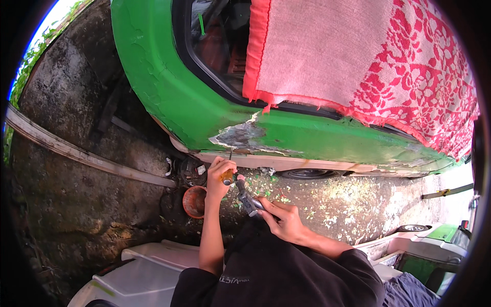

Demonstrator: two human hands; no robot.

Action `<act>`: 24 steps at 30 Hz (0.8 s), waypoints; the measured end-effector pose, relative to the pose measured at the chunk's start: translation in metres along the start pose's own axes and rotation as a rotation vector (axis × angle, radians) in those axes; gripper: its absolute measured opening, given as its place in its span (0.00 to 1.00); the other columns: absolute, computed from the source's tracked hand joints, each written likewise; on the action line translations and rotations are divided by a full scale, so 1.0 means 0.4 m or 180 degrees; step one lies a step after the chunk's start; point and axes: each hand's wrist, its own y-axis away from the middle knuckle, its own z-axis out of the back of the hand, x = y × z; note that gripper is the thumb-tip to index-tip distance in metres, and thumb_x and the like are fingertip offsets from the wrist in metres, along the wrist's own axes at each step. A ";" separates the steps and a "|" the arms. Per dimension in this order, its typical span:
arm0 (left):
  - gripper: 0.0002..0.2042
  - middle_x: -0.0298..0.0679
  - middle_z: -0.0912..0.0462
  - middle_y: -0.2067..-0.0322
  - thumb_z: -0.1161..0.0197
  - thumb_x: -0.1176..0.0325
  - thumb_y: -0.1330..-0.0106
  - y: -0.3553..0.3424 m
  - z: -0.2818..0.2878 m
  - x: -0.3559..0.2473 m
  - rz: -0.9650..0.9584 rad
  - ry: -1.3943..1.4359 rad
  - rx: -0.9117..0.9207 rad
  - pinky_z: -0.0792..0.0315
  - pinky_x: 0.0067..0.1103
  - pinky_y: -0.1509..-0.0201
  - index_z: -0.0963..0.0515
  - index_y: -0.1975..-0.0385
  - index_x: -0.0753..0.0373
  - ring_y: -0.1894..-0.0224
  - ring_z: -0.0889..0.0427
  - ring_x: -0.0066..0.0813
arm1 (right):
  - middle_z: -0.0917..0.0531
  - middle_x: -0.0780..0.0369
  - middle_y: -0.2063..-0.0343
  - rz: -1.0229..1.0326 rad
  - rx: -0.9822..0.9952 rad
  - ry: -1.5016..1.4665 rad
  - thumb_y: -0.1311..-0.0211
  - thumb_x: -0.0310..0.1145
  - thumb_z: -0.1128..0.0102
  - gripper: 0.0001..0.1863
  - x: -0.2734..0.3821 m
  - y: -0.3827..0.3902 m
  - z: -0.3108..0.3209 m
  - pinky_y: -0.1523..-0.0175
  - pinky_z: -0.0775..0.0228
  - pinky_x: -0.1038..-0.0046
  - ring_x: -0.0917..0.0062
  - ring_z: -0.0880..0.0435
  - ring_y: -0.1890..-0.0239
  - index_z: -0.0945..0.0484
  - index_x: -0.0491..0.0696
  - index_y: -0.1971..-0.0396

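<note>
My left hand (219, 179) is closed around the amber handle (226, 176) of a tool whose thin metal shaft (231, 154) points up at a jagged patch of peeled paint (238, 134) on a green vehicle (163, 97). My right hand (279, 217) grips a dark grey metal tool (246, 197), perhaps a hammer, angled toward the amber handle with its pink-tipped end close beside my left hand. Whether the two tools touch is hard to tell.
A pink floral towel (317, 51) drapes over the vehicle's window. Below are a wheel (309, 173), a terracotta bowl (194, 202) and scattered paint flakes (327, 210). A long metal bar (87, 151) runs along the left. White and green body panels (143, 276) lie behind and beside me.
</note>
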 end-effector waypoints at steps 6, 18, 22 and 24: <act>0.10 0.36 0.20 0.75 0.38 0.87 0.57 -0.005 -0.012 0.011 0.0076 0.0151 0.0014 0.30 0.24 0.66 0.26 0.75 0.67 0.69 0.25 0.31 | 0.25 0.60 0.82 0.0165 -0.0112 -0.0191 0.38 0.27 0.34 0.22 -0.004 0.001 -0.022 0.77 0.33 0.68 0.72 0.26 0.85 0.21 0.47 0.43; 0.13 0.34 0.20 0.73 0.32 0.71 0.59 -0.011 -0.013 0.025 0.0155 0.0205 0.0126 0.32 0.26 0.64 0.26 0.72 0.63 0.68 0.28 0.36 | 0.28 0.62 0.83 0.0641 0.0130 0.0686 0.41 0.26 0.32 0.24 -0.015 -0.050 -0.025 0.82 0.34 0.69 0.74 0.27 0.86 0.22 0.47 0.44; 0.12 0.34 0.20 0.72 0.31 0.72 0.56 -0.011 -0.020 0.017 0.0118 0.0134 0.0038 0.31 0.27 0.63 0.26 0.72 0.62 0.67 0.27 0.37 | 0.25 0.62 0.81 0.0868 -0.0040 0.0427 0.42 0.24 0.33 0.22 0.043 -0.058 0.015 0.81 0.36 0.70 0.76 0.27 0.85 0.21 0.45 0.45; 0.11 0.34 0.20 0.72 0.31 0.74 0.54 -0.009 -0.015 0.017 0.0146 0.0105 0.0060 0.31 0.28 0.62 0.27 0.72 0.63 0.67 0.27 0.37 | 0.25 0.62 0.81 0.1298 -0.0209 0.0388 0.42 0.24 0.33 0.22 0.051 -0.046 0.027 0.81 0.36 0.71 0.76 0.27 0.85 0.21 0.45 0.46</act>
